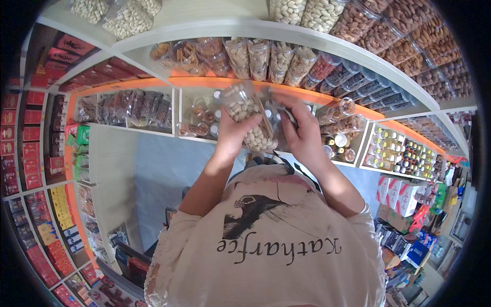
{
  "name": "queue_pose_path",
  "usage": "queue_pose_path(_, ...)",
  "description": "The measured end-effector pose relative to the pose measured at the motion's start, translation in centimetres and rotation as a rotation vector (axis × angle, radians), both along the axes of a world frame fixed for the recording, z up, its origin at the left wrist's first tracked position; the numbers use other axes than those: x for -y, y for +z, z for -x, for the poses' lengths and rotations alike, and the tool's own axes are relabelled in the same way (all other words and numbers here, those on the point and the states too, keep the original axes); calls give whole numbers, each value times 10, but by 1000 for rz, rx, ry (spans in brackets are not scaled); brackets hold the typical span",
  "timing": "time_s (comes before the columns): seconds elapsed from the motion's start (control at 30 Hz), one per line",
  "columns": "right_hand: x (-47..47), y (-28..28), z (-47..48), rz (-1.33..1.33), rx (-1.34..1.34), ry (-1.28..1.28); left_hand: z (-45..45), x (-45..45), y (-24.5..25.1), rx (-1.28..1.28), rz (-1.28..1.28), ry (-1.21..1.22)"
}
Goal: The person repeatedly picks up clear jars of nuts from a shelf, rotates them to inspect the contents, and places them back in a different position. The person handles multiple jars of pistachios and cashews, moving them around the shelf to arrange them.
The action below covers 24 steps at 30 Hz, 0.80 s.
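My left hand (238, 132) grips a tall clear plastic container of pistachios (245, 108) in front of my chest. The container is tilted, and a brownish strip runs along its right side. Its upper end is blurred. My right hand (303, 124) is just to the right of it with fingers bent. A blurred, partly transparent thing shows by those fingers, and I cannot tell whether they hold it. Behind both hands, an orange-edged shelf (215, 81) carries a row of clear containers of dried goods (259, 57).
Below the orange edge, shelf compartments hold small jars (197, 111), bagged goods (134, 103) and bottles (391, 149). More nut containers (322, 15) stand on the upper shelf. Red boxes (32, 134) fill the left shelving. White-and-red cartons (397, 193) are stacked at right.
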State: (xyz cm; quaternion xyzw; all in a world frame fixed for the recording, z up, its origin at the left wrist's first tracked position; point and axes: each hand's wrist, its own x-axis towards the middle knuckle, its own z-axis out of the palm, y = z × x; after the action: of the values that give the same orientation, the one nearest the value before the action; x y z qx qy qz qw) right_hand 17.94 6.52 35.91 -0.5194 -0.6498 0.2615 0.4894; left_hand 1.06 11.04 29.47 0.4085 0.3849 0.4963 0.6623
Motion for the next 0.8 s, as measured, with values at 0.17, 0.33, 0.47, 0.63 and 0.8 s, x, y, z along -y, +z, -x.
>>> queue_pose_path(0.17, -24, 1, 35, -361, 438, 21, -8, 3, -23, -678, -483, -194)
queue_pose_path(0.33, -12, -6, 39, -422, 479, 335, -4, 12, -24, -723, -625, -274)
queue_pose_path(0.47, -10, -17, 5, -470, 462, 267, 8, 16, -3, -488, -448, -323)
queue_pose_path(0.63, -1, -17, -37, 138, 246, -97, 17, 10, 24, 123, 86, -189)
queue_pose_path(0.8, 25, 0, -18, 250, 165, 80, 3, 8, 39, -127, -208, -89)
